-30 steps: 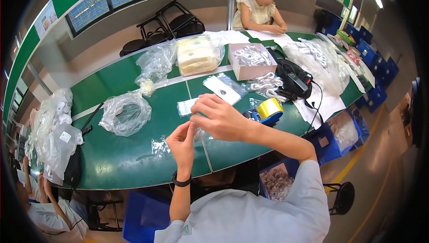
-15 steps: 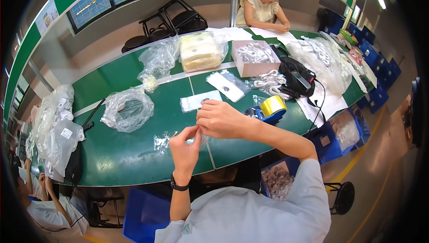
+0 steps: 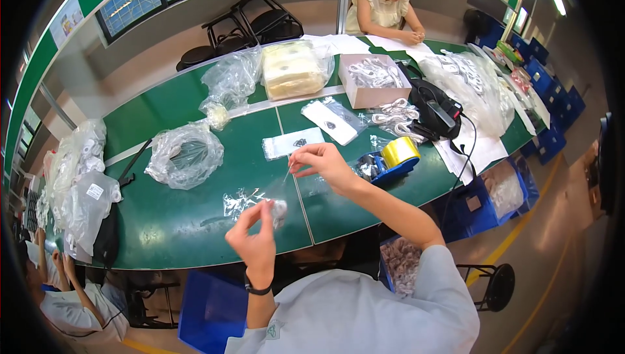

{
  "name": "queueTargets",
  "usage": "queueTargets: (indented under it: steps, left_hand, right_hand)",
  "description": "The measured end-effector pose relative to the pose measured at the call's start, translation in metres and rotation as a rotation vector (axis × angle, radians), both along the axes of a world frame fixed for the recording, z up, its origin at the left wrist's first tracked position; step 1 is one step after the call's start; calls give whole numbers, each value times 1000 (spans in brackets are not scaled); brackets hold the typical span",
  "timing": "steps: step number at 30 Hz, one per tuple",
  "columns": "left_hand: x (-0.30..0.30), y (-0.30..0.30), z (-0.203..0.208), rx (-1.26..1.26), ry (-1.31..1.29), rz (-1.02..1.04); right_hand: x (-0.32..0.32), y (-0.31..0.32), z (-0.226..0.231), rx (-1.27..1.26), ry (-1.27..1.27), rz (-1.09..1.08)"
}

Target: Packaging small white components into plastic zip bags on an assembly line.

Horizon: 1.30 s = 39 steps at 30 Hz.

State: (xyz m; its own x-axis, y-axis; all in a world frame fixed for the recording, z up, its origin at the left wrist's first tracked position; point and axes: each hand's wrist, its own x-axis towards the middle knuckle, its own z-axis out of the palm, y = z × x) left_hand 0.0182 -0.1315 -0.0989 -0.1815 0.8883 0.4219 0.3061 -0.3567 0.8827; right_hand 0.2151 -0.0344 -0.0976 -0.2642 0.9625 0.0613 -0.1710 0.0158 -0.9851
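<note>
My left hand (image 3: 257, 237) is raised over the near edge of the green table (image 3: 176, 224), pinching the lower end of a small clear plastic bag (image 3: 277, 198) with something pale inside. My right hand (image 3: 322, 162) pinches the bag's upper end, a little higher and to the right. The bag is stretched between both hands. Under them lies a small heap of clear bags (image 3: 237, 201). A blue tape dispenser with a yellow roll (image 3: 394, 155) stands right of my right hand.
Flat white packets (image 3: 293, 142) lie beyond my hands. A crumpled clear bag (image 3: 185, 155), a cardboard box of white cables (image 3: 374, 80) and a black bag (image 3: 436, 106) stand farther back. Another person (image 3: 384, 5) sits across. Blue bins (image 3: 208, 308) sit under the table.
My hands have drawn apart: the left has dropped toward me, the right stays up, and the clear bag is now stretched out between them.
</note>
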Motion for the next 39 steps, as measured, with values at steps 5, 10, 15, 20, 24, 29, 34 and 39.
queueTargets:
  steps: [5,10,15,20,24,29,34,39]
  left_hand:
    - [-48,-28,-6,151,-119,343]
    - [-85,-37,-12,186,-111,482]
    - [-96,-37,-13,218,-101,524]
    - [-96,-35,-17,188,-101,503]
    - [-99,-34,-20,176,-146,491]
    - [-101,-33,-19,187,-117,517]
    - [-99,-30,-19,197,-146,534]
    - [-94,-28,-19,144,-169,439]
  right_hand:
    - [-2,11,-30,-216,1,-62]
    - [-40,3,-55,134,-366,36]
    - [-84,0,-62,666,-607,-49]
    - [-111,13,-91,897,-763,-123]
    - [-120,6,-98,1037,-977,-129]
    - [-116,-2,-93,998,-1022,-134]
    - [-102,-7,-90,971,-1097,-16]
    - [-84,-24,-69,974,-1057,180]
